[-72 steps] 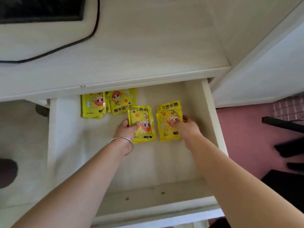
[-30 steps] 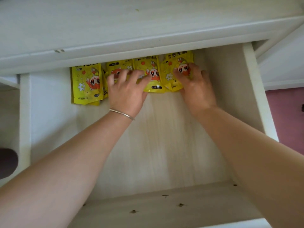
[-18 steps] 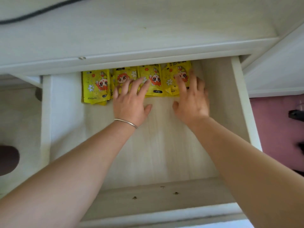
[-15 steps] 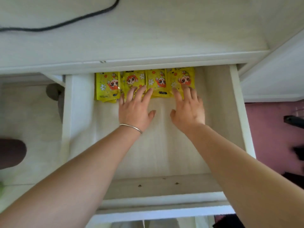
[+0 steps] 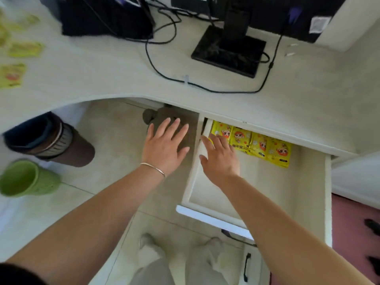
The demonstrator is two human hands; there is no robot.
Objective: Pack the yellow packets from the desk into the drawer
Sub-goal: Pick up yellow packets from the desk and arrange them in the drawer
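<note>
Four packets (image 5: 259, 146) line the back of the open drawer (image 5: 267, 188); blurred packets (image 5: 12, 76) lie far left on the surface (image 5: 102, 75). Our left hand (image 5: 164, 147) and right hand (image 5: 220, 159) are empty, fingers spread wide.

No legible text; small print on yellow packets (image 5: 253, 145) in drawer (image 5: 271, 192) too blurred.

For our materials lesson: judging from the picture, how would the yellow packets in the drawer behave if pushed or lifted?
Probably light and floppy: the yellow packets lie thin, flat and overlapping at the back of the drawer. Their glossy film suggests they would slide easily. Being flat, they should not roll.
</note>
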